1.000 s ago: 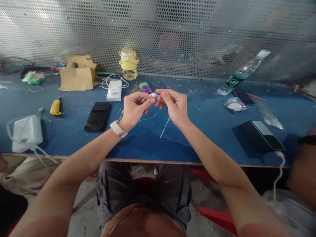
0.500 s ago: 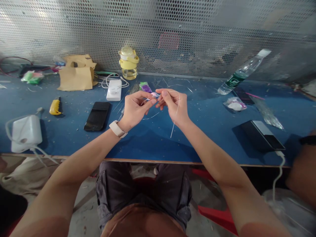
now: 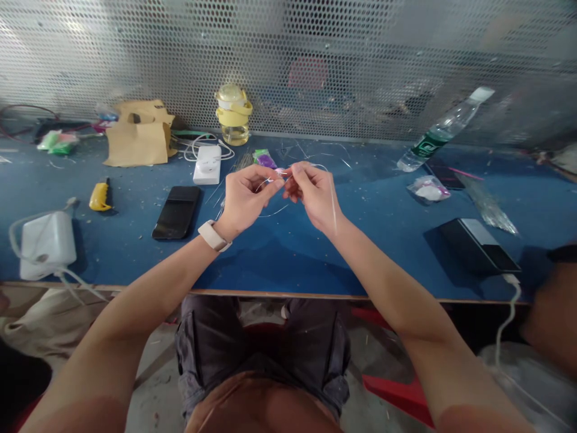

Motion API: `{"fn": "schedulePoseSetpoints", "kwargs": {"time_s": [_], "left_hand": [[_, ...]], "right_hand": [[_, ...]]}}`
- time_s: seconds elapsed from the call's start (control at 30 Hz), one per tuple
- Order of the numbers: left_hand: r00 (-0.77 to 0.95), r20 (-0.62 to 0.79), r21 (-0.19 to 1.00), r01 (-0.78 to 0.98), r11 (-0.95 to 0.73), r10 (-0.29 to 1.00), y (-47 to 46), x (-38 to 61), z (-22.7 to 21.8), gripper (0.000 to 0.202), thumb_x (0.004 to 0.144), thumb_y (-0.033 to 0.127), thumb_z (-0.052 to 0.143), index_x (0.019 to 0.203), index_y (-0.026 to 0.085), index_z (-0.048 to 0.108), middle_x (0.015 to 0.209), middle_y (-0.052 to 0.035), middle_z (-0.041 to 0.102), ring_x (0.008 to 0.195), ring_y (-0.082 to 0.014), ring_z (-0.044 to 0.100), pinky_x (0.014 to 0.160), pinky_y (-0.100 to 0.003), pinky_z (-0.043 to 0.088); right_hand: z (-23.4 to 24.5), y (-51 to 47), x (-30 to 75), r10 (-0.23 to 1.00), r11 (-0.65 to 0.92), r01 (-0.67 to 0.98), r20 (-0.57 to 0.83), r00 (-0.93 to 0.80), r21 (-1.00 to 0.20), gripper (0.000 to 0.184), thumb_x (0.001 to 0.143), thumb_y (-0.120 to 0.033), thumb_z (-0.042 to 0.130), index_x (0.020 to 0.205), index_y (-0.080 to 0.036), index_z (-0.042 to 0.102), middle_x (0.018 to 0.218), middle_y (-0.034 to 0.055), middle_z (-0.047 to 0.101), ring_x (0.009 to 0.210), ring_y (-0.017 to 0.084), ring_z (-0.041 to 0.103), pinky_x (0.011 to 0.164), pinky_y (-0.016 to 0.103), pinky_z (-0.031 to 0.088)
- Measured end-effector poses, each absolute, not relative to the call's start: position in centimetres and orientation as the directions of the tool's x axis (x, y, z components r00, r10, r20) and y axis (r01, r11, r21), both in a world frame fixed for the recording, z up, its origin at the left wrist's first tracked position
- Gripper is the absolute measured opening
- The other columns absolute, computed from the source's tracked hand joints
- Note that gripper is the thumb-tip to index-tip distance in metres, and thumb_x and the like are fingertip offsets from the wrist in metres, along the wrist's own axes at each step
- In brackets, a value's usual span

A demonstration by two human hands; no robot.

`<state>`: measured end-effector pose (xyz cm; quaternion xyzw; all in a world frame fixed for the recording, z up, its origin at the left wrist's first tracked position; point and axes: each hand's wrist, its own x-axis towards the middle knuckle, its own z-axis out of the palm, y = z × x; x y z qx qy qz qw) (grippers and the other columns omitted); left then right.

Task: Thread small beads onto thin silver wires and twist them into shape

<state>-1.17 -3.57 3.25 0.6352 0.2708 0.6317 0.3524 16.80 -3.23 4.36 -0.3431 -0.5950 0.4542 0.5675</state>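
My left hand [image 3: 246,195], with a pale watch band [image 3: 214,236] at its wrist, is closed in a pinch on a thin pale strand. My right hand [image 3: 318,192] pinches a thin white strand [image 3: 334,207] close by. That strand loops over the back of the right hand and hangs toward the wrist. Between the fingertips, the exact join of the strands is too small to tell. Another thin strand [image 3: 274,213] curves out below the left hand. Just behind the fingers lie small green and purple bags [image 3: 265,159].
Left of my hands are a black phone [image 3: 177,211], a white adapter [image 3: 207,165], a yellow cutter [image 3: 100,197] and a yellow-lidded cup [image 3: 234,114]. To the right are a tilted water bottle [image 3: 435,141] and a dark box [image 3: 478,246]. A perforated metal panel [image 3: 360,72] stands behind.
My right fingertips have closed together near the left ones. The loose end of the white strand has swung right, from beside the right wrist to across it. The left hand is nearly still.
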Motion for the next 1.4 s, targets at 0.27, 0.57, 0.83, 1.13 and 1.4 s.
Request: {"fn": "schedulePoseSetpoints", "kwargs": {"time_s": [0.27,0.57,0.83,1.13,1.4], "left_hand": [[-0.072,0.502,0.838,-0.203,-0.506,0.862,-2.5,-1.3,3.3,0.028,0.087,0.038,0.099,0.088,0.020,0.078,0.073,0.0026,0.070,0.047,-0.0032,0.051,0.042,-0.018,0.040],[-0.001,0.388,0.863,-0.351,-0.363,0.922,-2.3,-0.9,2.7,0.036,0.083,0.047,0.102,0.089,0.021,0.078,0.061,0.0067,0.060,0.044,-0.0033,0.043,0.040,-0.019,0.035],[-0.036,0.430,0.845,-0.337,-0.416,0.902,-2.6,-0.8,2.8,0.035,0.084,0.047,0.103,0.090,0.021,0.079,0.063,0.0062,0.060,0.044,-0.0035,0.046,0.039,-0.019,0.035],[-0.041,0.501,0.824,-0.283,-0.491,0.864,-2.5,-1.0,2.9,0.030,0.086,0.039,0.101,0.091,0.021,0.078,0.078,0.0026,0.072,0.047,-0.0021,0.049,0.041,-0.018,0.040],[-0.057,0.540,0.825,-0.160,-0.542,0.839,-2.4,-1.2,2.7,0.022,0.090,0.031,0.097,0.090,0.020,0.078,0.080,0.0013,0.073,0.050,-0.0025,0.053,0.043,-0.017,0.041]], "right_hand": [[3.1,-4.0,16.4,0.731,0.679,0.208,0.673,-0.112,-0.704,0.039,0.100,-0.057,0.083,0.086,-0.026,0.064,0.087,-0.0002,0.075,0.077,0.016,0.070,0.072,0.033,0.058],[1.9,-3.7,17.2,0.477,0.797,0.516,0.851,-0.220,-0.313,0.035,0.118,-0.026,0.056,0.137,-0.039,0.082,0.123,0.0021,0.084,0.113,0.019,0.081,0.104,0.038,0.067],[1.7,-3.7,16.9,0.444,0.798,0.531,0.875,-0.196,-0.286,0.036,0.117,-0.026,0.058,0.141,-0.037,0.082,0.122,0.0029,0.085,0.111,0.020,0.082,0.098,0.037,0.071],[2.1,-3.6,16.7,0.438,0.818,0.497,0.874,-0.211,-0.290,0.034,0.117,-0.022,0.059,0.139,-0.034,0.082,0.118,0.0041,0.084,0.106,0.019,0.081,0.104,0.040,0.068],[2.7,-3.7,16.8,0.466,0.801,0.509,0.861,-0.201,-0.315,0.027,0.117,-0.024,0.060,0.122,-0.027,0.086,0.121,0.0081,0.080,0.109,0.020,0.078,0.094,0.036,0.067]]}}
